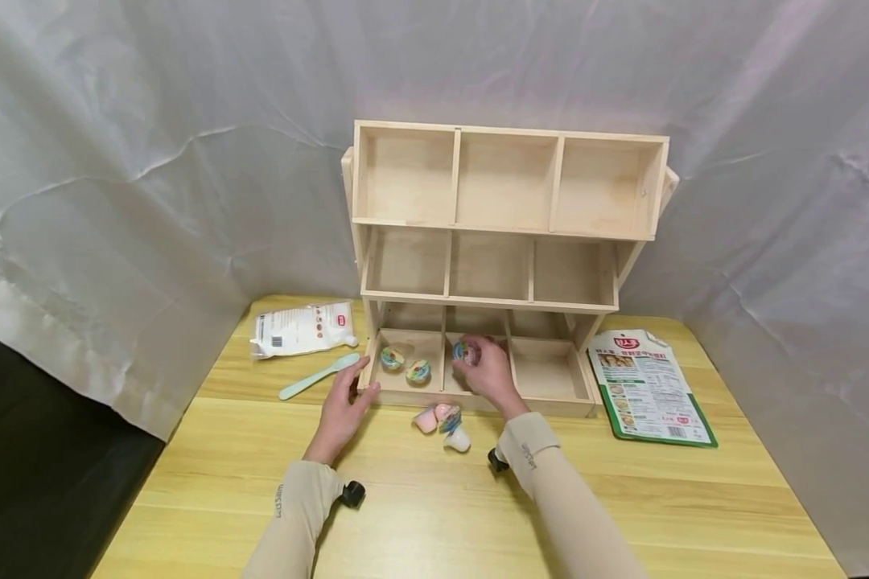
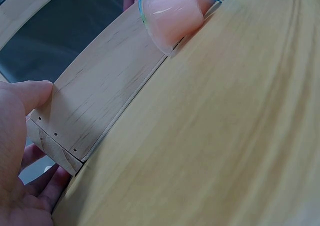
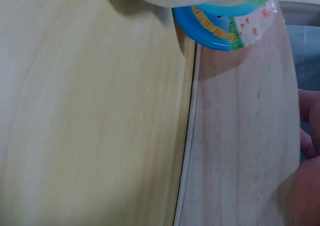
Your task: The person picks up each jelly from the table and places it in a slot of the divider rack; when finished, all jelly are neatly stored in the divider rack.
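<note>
The right hand (image 1: 487, 374) pinches a jelly cup (image 1: 467, 352) in the wooden rack's (image 1: 503, 231) bottom-middle compartment (image 1: 455, 383); the left hand (image 1: 343, 414) grips the front-left corner (image 2: 55, 143). A low wrist could knock the loose jelly cups (image 1: 449, 420) (just outside the front lip (image 1: 398, 397)) rolling; bare tabletop (image 1: 420, 498) opens nearer.
</note>
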The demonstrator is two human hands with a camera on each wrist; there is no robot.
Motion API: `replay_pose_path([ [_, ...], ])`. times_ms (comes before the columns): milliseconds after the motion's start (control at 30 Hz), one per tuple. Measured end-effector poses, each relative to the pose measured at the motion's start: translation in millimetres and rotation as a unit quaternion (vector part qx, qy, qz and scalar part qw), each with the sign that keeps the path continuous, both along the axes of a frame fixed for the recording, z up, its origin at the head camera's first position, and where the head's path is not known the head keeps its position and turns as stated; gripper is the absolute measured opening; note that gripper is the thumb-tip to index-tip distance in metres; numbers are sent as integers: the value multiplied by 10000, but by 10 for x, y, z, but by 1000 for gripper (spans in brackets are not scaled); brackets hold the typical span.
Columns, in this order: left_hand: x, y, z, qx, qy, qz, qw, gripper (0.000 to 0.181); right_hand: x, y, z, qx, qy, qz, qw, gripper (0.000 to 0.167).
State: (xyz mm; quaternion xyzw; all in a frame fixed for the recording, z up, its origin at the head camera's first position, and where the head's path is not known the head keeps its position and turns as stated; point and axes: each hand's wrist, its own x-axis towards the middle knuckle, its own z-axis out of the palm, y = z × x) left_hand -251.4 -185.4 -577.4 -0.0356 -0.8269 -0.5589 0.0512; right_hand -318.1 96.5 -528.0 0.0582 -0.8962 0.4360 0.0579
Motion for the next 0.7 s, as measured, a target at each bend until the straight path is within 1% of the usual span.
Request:
replay_pose_path([
  [133,3,3,7,24,11,2,10000,59,-19,-10,-20,58,-45,-29,10000,48],
  [233,-2,1,1,21,28,-5,10000,60,-24,-14,-27,126,-2,-14,9999,48],
  [433,-7,-6,0,-8,48,-30,10000,61,-35,-10,-42,360,32,33,9993,47],
  [700,-5,-4,2,-32,48,-15,10000,60,-40,1,-64,595,-172,99,9980,47],
])
